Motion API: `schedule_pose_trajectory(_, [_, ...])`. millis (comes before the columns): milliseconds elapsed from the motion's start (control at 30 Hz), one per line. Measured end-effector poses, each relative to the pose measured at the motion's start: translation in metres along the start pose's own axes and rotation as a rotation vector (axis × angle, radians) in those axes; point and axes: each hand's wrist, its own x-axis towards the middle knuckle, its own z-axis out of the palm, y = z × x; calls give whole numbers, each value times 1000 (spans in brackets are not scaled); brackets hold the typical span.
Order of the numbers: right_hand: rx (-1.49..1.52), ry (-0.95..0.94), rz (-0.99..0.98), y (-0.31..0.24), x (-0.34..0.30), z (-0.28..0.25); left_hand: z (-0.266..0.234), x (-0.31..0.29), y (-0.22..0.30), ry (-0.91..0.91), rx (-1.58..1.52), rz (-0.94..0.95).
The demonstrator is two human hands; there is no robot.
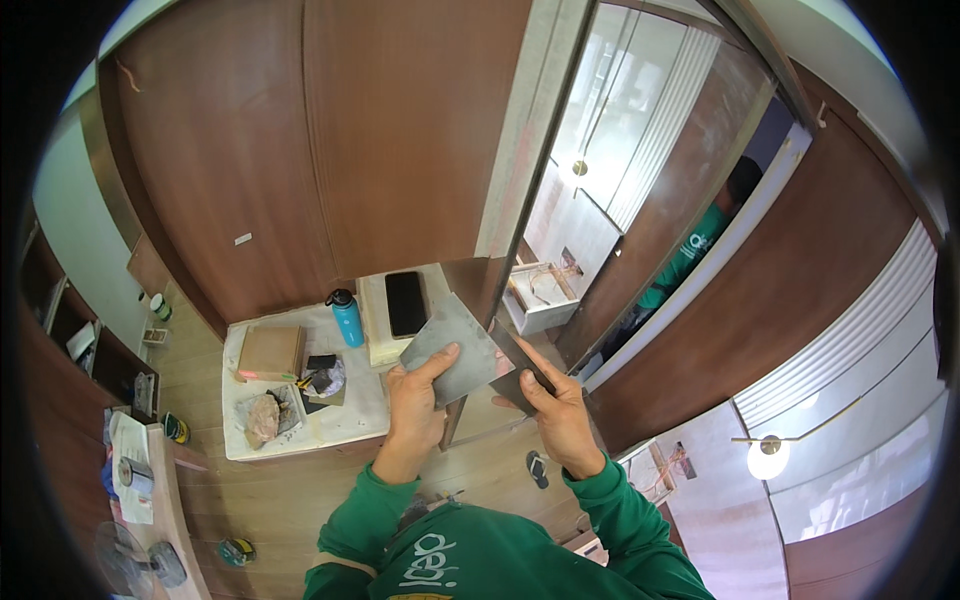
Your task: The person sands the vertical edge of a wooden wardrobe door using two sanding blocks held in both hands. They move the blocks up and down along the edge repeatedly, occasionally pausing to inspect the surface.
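Observation:
My left hand (418,400) is closed on a thin grey rectangular sheet (455,352), its thumb flat on the face. The sheet looks like sandpaper, though I cannot be sure. A darker, narrower sheet (518,380) is gripped between the thumb and fingers of my right hand (562,412). The two sheets meet or overlap near their facing edges; I cannot tell if they are joined. Both are held up in front of me, off the table. Beyond the grey sheet lies a black phone (406,304) on a pale block.
On the low white-covered table (330,428) stand a blue bottle (346,318), a cardboard box (271,353) and a brownish crumpled lump (263,420). A mirrored sliding door (640,200) rises to the right. A sandal (538,469) and a tin (236,551) are on the floor.

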Motion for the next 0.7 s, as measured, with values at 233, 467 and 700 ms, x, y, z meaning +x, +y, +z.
schedule_pose_trajectory(233, [-917,-121,-310,15,-19,-41,5,3,0,-1,13,66])
schedule_pose_trajectory(467, [-55,195,-221,16,-30,-29,5,11,-7,-33,-201,138])
schedule_pose_trajectory(700, [169,581,-313,36,-8,11,25,-13,-40,-86,-275,0])
